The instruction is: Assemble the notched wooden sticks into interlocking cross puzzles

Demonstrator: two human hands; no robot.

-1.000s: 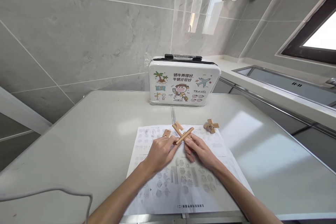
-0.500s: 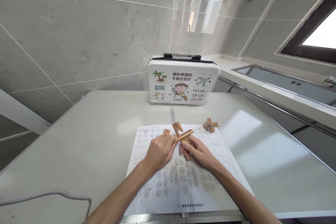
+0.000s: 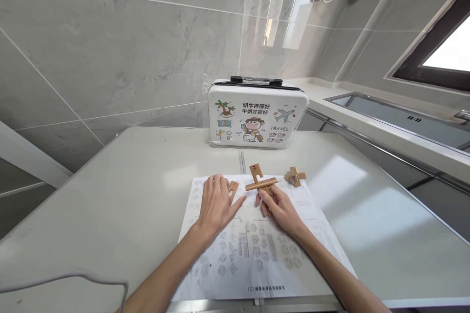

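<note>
My right hand [image 3: 278, 207] pinches a cross of two joined wooden puzzle pieces [image 3: 260, 181] and holds it upright above a printed instruction sheet [image 3: 257, 244]. One piece carries a handwritten mark. My left hand [image 3: 216, 203] lies on the sheet with fingers stretched out. Its fingertips touch a small loose wooden piece [image 3: 232, 188]. An assembled wooden cross puzzle [image 3: 294, 175] rests to the right of my right hand, at the sheet's far corner.
A white cartoon-printed carry case [image 3: 257, 115] stands at the table's far edge against the tiled wall. A grey cable [image 3: 73, 276] loops at the near left. A counter with a sink [image 3: 396, 117] runs along the right side.
My left hand has let go of the wooden cross and moved left onto the small loose piece. My right hand alone now holds the cross, lifted slightly and turned more upright.
</note>
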